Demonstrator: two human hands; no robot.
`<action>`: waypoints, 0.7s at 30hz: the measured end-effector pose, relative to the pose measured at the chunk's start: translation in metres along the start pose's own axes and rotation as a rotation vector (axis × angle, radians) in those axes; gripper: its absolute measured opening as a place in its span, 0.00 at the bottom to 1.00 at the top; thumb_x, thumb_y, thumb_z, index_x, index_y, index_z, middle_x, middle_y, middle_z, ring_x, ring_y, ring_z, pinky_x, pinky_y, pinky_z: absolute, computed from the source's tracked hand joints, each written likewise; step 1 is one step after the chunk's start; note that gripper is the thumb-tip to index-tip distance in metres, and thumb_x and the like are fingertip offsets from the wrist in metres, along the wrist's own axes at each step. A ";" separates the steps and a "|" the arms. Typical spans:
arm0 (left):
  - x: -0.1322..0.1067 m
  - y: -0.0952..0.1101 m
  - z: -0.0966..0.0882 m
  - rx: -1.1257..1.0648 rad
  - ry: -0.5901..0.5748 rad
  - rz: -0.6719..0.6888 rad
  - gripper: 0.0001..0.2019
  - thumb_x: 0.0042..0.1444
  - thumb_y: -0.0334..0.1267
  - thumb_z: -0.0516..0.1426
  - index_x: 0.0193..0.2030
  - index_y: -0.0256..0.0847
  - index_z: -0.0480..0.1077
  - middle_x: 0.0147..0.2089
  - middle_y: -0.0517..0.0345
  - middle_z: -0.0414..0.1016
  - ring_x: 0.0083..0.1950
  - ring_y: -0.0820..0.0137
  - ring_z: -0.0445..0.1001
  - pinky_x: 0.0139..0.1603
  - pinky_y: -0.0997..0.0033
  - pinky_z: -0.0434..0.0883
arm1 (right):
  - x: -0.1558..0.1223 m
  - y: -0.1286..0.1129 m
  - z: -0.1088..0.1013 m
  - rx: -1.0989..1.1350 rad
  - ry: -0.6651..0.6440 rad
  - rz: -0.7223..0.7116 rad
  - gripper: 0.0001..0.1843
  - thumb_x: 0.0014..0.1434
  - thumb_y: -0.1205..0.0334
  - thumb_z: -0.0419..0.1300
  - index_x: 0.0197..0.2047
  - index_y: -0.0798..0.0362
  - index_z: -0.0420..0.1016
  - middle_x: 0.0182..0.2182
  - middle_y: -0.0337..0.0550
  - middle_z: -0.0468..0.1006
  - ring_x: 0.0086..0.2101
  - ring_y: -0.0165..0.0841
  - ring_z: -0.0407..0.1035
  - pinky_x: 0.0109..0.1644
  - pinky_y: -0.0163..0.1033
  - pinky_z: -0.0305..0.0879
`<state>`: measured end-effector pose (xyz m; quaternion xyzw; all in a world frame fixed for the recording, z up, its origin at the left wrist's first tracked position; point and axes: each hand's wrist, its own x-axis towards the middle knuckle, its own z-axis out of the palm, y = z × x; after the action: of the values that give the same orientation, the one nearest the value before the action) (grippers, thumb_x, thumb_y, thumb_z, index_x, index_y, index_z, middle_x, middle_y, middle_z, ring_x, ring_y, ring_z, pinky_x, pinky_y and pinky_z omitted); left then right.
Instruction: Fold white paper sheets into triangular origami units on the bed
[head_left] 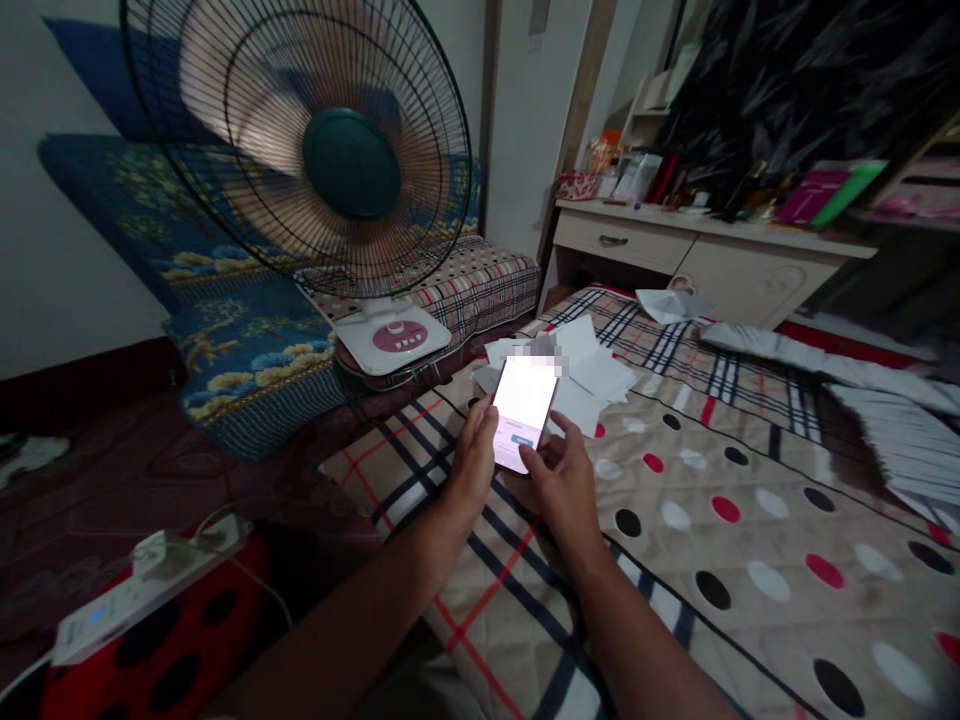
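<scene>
A smartphone [521, 412] with a bright, mostly white screen is held upright at a slant over the edge of the bed. My left hand [475, 445] grips its left side, thumb along the edge. On the right, my right hand [564, 470] is curled round the lower corner, with its thumb at the bottom of the screen near a small blue button. The fingers behind the phone are hidden. Just beyond the phone, loose folded white papers [592, 365] lie on the dotted bedspread [675, 465].
A large fan [352, 165] stands ahead on the left, its white control base [394, 335] below. Stacked white papers [892, 440] lie at the bed's right. A power strip [150, 585] with plugs rests on a red, black-spotted surface at lower left. A cluttered desk [637, 235] stands behind.
</scene>
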<state>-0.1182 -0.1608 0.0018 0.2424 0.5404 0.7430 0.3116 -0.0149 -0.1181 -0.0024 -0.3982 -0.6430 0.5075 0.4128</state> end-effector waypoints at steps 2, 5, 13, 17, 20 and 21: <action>-0.001 0.000 -0.001 0.009 0.011 -0.008 0.22 0.61 0.49 0.53 0.57 0.40 0.68 0.56 0.49 0.74 0.54 0.61 0.74 0.53 0.64 0.72 | -0.001 0.000 -0.001 0.032 -0.005 -0.007 0.37 0.50 0.58 0.63 0.62 0.56 0.59 0.34 0.45 0.78 0.36 0.40 0.75 0.43 0.48 0.73; -0.002 0.001 -0.001 0.018 0.014 -0.012 0.21 0.62 0.48 0.52 0.57 0.40 0.68 0.57 0.50 0.74 0.55 0.62 0.74 0.54 0.65 0.71 | -0.002 0.001 -0.004 0.070 0.017 -0.056 0.35 0.51 0.58 0.63 0.61 0.55 0.59 0.40 0.49 0.77 0.39 0.39 0.74 0.45 0.48 0.73; -0.001 0.002 0.000 0.007 0.007 0.013 0.21 0.62 0.50 0.52 0.56 0.40 0.69 0.57 0.50 0.74 0.56 0.61 0.73 0.55 0.65 0.71 | -0.003 -0.009 -0.022 -0.409 0.149 -0.561 0.33 0.59 0.60 0.57 0.66 0.49 0.55 0.60 0.53 0.65 0.60 0.47 0.59 0.60 0.59 0.60; -0.001 -0.001 -0.001 0.023 0.017 0.018 0.22 0.62 0.50 0.52 0.57 0.39 0.69 0.58 0.48 0.73 0.57 0.61 0.73 0.55 0.64 0.71 | 0.000 -0.020 -0.025 -0.561 0.080 -0.711 0.36 0.62 0.61 0.55 0.71 0.46 0.47 0.65 0.48 0.60 0.66 0.47 0.47 0.67 0.60 0.50; -0.001 -0.002 -0.002 0.022 0.012 0.025 0.22 0.62 0.49 0.52 0.57 0.39 0.68 0.60 0.47 0.72 0.58 0.60 0.72 0.58 0.62 0.69 | 0.003 -0.023 -0.024 -0.603 0.036 -0.723 0.38 0.64 0.60 0.54 0.72 0.45 0.42 0.68 0.46 0.56 0.68 0.47 0.41 0.68 0.61 0.47; -0.001 -0.002 -0.002 0.020 0.010 0.028 0.22 0.62 0.49 0.52 0.57 0.39 0.68 0.60 0.47 0.71 0.59 0.60 0.71 0.59 0.62 0.68 | 0.004 -0.023 -0.023 -0.611 0.028 -0.724 0.38 0.64 0.59 0.54 0.73 0.46 0.41 0.68 0.46 0.55 0.68 0.47 0.40 0.68 0.61 0.47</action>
<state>-0.1186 -0.1621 -0.0010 0.2493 0.5461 0.7430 0.2961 0.0027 -0.1103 0.0236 -0.2584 -0.8547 0.1133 0.4356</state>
